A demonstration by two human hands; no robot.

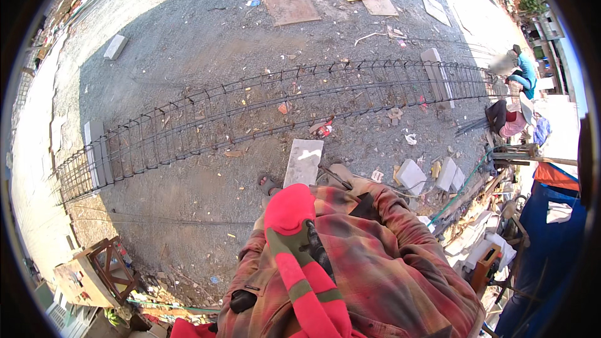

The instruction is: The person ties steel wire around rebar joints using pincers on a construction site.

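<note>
My right hand (365, 186) grips a dark metal rod (335, 177), whose far end points toward a grey concrete block (307, 152) by my feet. Only a sliver of my left hand (259, 223) shows beside my left knee; its fingers are hidden by my sleeve and by a red cloth (290, 206) with olive bands. Beyond the block stretches a long rebar cage (263, 103), made of parallel bars with many stirrups. It rests on a concrete block (97, 152) at the left and another block (439, 77) at the right. My sandalled left foot (267, 184) stands left of the near block.
Two people (526, 72) crouch at the cage's right end. Several concrete blocks (411, 177) lie to my right, near a green hose (462, 190) and piled debris. Flat boards (291, 4) lie on the far gravel. A wooden frame (110, 267) stands lower left.
</note>
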